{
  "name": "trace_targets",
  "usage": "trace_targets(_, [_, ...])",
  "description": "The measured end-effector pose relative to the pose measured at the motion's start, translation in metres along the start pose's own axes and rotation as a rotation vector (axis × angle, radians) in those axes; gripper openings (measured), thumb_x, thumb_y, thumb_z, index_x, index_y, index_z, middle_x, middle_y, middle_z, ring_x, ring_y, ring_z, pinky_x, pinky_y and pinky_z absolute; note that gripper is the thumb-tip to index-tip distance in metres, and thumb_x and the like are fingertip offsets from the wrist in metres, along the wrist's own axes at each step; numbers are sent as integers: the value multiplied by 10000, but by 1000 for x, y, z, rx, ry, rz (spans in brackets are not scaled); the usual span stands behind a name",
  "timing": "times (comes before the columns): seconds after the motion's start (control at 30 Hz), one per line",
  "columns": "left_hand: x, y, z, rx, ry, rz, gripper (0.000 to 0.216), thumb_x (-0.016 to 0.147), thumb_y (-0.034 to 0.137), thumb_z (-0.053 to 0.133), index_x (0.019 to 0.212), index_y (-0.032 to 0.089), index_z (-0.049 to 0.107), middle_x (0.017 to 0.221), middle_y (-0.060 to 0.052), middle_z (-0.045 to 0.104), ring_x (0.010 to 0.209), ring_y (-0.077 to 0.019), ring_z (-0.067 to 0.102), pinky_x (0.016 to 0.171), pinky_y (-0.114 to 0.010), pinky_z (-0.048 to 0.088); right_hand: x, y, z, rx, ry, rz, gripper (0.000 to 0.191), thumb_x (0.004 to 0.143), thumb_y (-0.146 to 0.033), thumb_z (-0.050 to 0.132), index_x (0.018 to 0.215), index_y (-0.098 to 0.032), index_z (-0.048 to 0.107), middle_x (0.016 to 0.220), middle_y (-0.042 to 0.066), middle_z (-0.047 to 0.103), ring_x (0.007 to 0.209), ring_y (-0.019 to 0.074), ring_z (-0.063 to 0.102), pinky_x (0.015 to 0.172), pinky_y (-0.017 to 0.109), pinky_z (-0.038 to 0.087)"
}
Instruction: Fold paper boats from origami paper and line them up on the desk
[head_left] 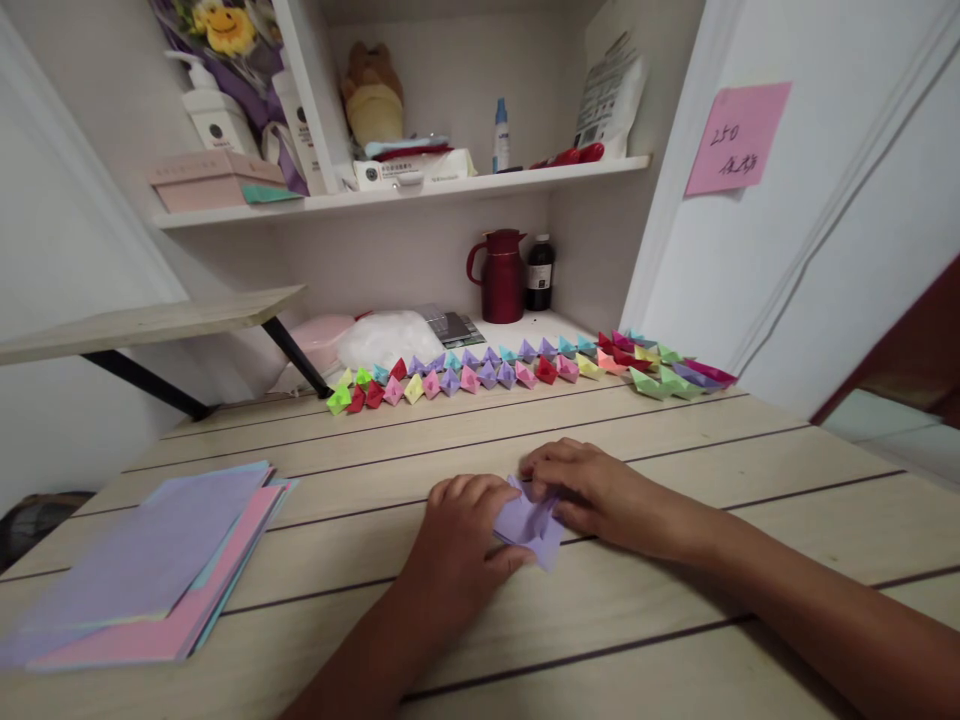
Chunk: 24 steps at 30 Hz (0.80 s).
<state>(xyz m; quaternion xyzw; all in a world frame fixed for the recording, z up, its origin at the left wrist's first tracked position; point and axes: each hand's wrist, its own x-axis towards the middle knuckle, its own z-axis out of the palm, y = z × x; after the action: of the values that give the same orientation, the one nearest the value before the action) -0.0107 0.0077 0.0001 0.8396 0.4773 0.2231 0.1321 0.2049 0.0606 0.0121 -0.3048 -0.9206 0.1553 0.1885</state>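
Note:
A partly folded sheet of purple paper lies on the wooden tabletop between my hands. My left hand grips its left side, with the thumb along the near edge. The fingers of my right hand are closed on its upper right part, where a flap stands up. My fingers hide some of the folds. Beyond my hands, several folded paper boats in many colours stand in rows along the back of the table.
A stack of coloured paper sheets, purple on top, lies at the left. Behind it is a raised wooden shelf on black legs. A dark red jug and a dark bottle stand at the back. A pink note hangs on the right.

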Motion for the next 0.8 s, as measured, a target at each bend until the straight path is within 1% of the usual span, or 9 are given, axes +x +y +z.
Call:
trace_targets(0.07, [0, 1, 0, 8, -4, 16, 487, 722, 365, 746, 1167, 276, 569, 1224, -24, 606, 1147, -238, 500, 1008, -426, 328, 0, -3, 0, 13, -6, -8, 432, 681, 6, 540, 1025, -248, 599, 1125, 37, 616, 1046, 206, 553, 926, 351, 408])
trace_targets(0.1, [0, 1, 0, 13, -7, 21, 472, 725, 362, 744, 1158, 284, 574, 1224, -19, 605, 1148, -235, 499, 1010, -425, 326, -1, -4, 0, 17, -11, -17, 456, 671, 17, 532, 1030, -254, 600, 1149, 32, 608, 1066, 203, 548, 935, 349, 402])
trace_targets(0.2, [0, 3, -1, 35, -18, 25, 422, 738, 346, 738, 1132, 293, 597, 1239, -14, 598, 1150, -230, 496, 1017, -428, 318, -2, -7, -2, 21, -30, -42, 393, 681, 27, 522, 936, -254, 624, 1169, 19, 605, 1083, 194, 550, 945, 344, 395])
trace_targets(0.27, [0, 4, -2, 49, -25, 13, 397, 735, 336, 742, 1107, 274, 615, 1242, -29, 598, 1147, -235, 500, 1018, -436, 321, -4, -5, -3, 14, -41, -36, 350, 687, 21, 525, 893, -243, 626, 1169, 24, 609, 1079, 197, 557, 936, 342, 403])
trace_targets(0.37, [1, 5, -2, 51, -28, -4, 381, 719, 330, 758, 1068, 242, 634, 1234, -46, 607, 1143, -242, 506, 1018, -443, 328, -5, -2, -6, -3, -54, 5, 304, 684, -4, 553, 879, -227, 624, 1205, 49, 590, 1102, 216, 552, 927, 345, 418])
trace_targets(0.47, [2, 4, -1, 42, -19, 0, 380, 707, 329, 769, 1052, 238, 641, 1222, -44, 616, 1133, -239, 515, 1013, -441, 336, -5, 1, -9, -1, -58, 46, 250, 720, -43, 565, 877, -223, 641, 1205, 60, 587, 1104, 226, 555, 916, 348, 431])
trace_targets(0.53, [1, 3, -1, 35, -10, 3, 372, 711, 336, 765, 1050, 242, 642, 1216, -42, 619, 1130, -238, 518, 1011, -439, 339, -5, 0, -10, 6, -55, 58, 250, 734, -51, 563, 887, -226, 652, 1171, 61, 604, 1088, 231, 562, 899, 346, 441])
trace_targets(0.63, [0, 3, -3, 25, -8, 0, 346, 729, 329, 750, 1046, 245, 641, 1221, -40, 615, 1136, -232, 516, 1011, -432, 342, -4, 0, -11, 12, -57, 70, 273, 706, -35, 576, 882, -228, 654, 1140, 57, 619, 1083, 239, 560, 887, 344, 445])
trace_targets(0.8, [-2, 4, -6, 22, -11, -3, 296, 760, 316, 721, 1038, 252, 640, 1227, -39, 612, 1139, -228, 521, 1013, -434, 337, -6, 1, -12, 42, -81, 76, 217, 712, -78, 630, 867, -229, 647, 1153, 52, 612, 1105, 239, 545, 902, 348, 434])
